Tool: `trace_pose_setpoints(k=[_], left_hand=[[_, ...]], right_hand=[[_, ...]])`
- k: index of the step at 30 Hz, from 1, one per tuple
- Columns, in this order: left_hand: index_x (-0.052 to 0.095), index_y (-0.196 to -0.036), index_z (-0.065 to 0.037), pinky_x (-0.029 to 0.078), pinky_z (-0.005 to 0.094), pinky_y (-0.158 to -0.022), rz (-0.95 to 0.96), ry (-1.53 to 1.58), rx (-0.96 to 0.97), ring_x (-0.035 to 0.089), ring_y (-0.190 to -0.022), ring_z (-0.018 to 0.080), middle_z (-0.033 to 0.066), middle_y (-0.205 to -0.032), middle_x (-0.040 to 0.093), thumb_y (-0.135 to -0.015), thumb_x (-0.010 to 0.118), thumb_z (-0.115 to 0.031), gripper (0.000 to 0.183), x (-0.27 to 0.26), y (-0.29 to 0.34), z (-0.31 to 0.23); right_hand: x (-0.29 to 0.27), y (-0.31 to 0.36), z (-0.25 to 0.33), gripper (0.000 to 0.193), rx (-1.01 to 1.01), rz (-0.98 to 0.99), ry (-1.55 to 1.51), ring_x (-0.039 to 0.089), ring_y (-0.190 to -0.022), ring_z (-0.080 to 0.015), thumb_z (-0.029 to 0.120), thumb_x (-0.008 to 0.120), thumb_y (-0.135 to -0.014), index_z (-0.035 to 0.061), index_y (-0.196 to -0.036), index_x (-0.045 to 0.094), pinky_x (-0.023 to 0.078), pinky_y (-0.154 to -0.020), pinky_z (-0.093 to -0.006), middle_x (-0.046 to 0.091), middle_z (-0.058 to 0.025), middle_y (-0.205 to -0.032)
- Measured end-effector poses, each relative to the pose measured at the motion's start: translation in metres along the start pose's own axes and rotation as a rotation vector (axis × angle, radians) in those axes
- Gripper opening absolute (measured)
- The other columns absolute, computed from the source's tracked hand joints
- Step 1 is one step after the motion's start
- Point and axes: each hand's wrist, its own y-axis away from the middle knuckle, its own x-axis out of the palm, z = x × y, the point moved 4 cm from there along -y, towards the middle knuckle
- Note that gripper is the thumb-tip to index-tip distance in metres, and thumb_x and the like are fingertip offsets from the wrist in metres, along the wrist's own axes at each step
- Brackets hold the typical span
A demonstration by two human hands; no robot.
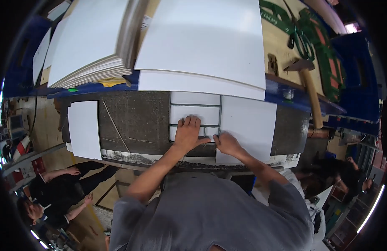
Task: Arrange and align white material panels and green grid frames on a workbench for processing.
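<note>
A white panel crossed by thin dark grey strips lies on the dark worktop in front of me. The strips form a frame with several sections, the smaller ones at the near edge. My left hand rests on the panel's near part, palm down, its fingers over a cross strip and its thumb stretched right along the near edge. My right hand is closed at the near right corner of the frame, fingertips against the strip. Whatever lies between those fingertips is too small to make out. A plain white sheet extends under my right hand.
A smaller white sheet and a thin rod lie left on the dark worktop. Stacked white boards and large white panels stand beyond. A hammer overhangs the shelf edge near green tools. Two people are nearby.
</note>
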Motion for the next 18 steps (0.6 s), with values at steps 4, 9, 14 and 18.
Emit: trace_pose_setpoints(k=[4,9,14,18], left_hand=[[0.059,-0.106,0.002,0.044,0.0416,-0.084,0.006,-0.063,-0.081,0.052,-0.103,0.0274,0.0129,-0.106,0.056,-0.065,0.072,-0.057,0.072,0.001,-0.004,-0.004],[0.061,-0.102,0.002,0.044,0.0437,-0.085,0.031,0.061,-0.134,0.053,-0.103,0.0301,0.0143,-0.107,0.058,-0.062,0.072,-0.049,0.065,-0.018,-0.018,-0.005],[0.061,-0.100,0.003,0.041,0.0458,-0.087,0.004,0.162,-0.148,0.053,-0.103,0.0327,0.0172,-0.108,0.059,-0.063,0.070,-0.046,0.062,-0.065,-0.005,-0.008],[0.054,-0.111,0.004,0.036,0.0476,-0.092,-0.045,0.116,-0.082,0.046,-0.110,0.0346,0.0185,-0.117,0.052,-0.070,0.067,-0.056,0.074,0.011,0.041,0.013]], right_hand=[[0.001,0.000,0.002,0.048,-0.144,-0.179,0.085,0.059,-0.073,-0.0452,0.029,0.043,-0.095,-0.0045,-0.065,0.060,0.048,-0.071,-0.0511,0.061,-0.0246,-0.071],[-0.013,-0.001,0.002,0.043,-0.095,-0.115,0.166,0.062,-0.076,-0.0412,0.030,0.045,-0.092,-0.0009,-0.069,0.064,0.051,-0.074,-0.0494,0.064,-0.0227,-0.075],[-0.056,0.047,0.047,0.047,-0.063,0.028,0.096,0.063,-0.078,-0.0415,0.033,0.043,-0.091,-0.0044,-0.073,0.065,0.051,-0.074,-0.0495,0.065,-0.0245,-0.078],[0.040,0.021,0.017,0.042,-0.134,-0.005,0.192,0.064,-0.075,-0.0403,0.028,0.041,-0.092,-0.0029,-0.076,0.065,0.051,-0.071,-0.0504,0.065,-0.0233,-0.079]])
